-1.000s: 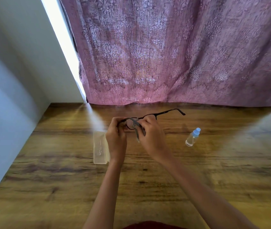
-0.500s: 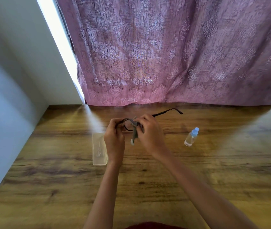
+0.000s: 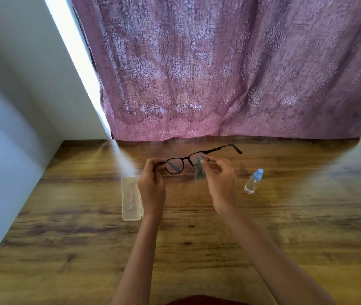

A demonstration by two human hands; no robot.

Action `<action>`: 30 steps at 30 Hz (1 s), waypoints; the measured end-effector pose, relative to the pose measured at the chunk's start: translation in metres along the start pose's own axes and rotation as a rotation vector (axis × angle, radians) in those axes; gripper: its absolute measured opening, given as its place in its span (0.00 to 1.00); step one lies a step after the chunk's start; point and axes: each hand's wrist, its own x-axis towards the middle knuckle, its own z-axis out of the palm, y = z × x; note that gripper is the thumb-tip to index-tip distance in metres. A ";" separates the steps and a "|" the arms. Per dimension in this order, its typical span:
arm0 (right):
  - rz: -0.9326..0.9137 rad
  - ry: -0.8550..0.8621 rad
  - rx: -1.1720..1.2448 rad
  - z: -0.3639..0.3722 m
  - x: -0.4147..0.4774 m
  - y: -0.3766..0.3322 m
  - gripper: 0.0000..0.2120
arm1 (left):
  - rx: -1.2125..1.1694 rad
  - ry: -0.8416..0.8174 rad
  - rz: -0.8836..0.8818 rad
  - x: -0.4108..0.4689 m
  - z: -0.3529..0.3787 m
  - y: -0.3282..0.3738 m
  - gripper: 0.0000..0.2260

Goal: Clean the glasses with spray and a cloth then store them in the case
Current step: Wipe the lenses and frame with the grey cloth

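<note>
No legible text anywhere

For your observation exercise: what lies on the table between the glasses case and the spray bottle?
In the head view, only bare wood lies between the case and spray bottle; both hands hold the glasses above that stretch.
</note>
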 end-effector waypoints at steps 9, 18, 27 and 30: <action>0.069 -0.020 0.113 0.003 0.014 -0.003 0.06 | 0.026 -0.117 0.009 -0.001 -0.004 -0.005 0.16; 0.065 -0.126 0.134 0.001 0.020 0.001 0.08 | 0.003 -0.340 -0.225 0.020 -0.028 -0.011 0.13; 0.079 -0.210 0.149 0.006 0.016 0.003 0.04 | 0.118 -0.923 -0.331 0.059 -0.017 0.001 0.10; 0.023 -0.215 0.119 0.004 0.015 0.001 0.04 | 0.094 -0.962 -0.274 0.060 -0.014 0.006 0.08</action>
